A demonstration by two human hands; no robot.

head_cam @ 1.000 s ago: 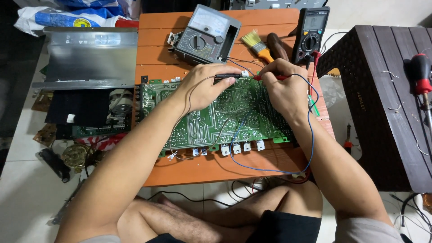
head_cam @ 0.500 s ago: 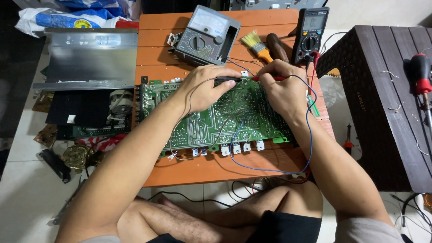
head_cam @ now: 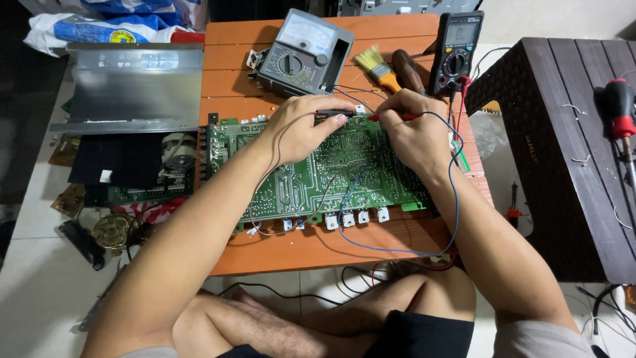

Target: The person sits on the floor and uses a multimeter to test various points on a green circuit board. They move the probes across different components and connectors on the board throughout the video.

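Observation:
A large green circuit board lies solder side up on a low orange wooden table. My left hand grips a black test probe and presses its tip on the board's far edge. My right hand pinches a red test probe, tip pointing left, almost meeting the black one. Thin black and blue leads loop over the board and off the table's near edge.
Behind the board sit a grey analog meter, a dark digital multimeter, a yellow-bristled brush and a brown tool handle. A metal chassis lies left on the floor. A dark stool holds a red-handled screwdriver.

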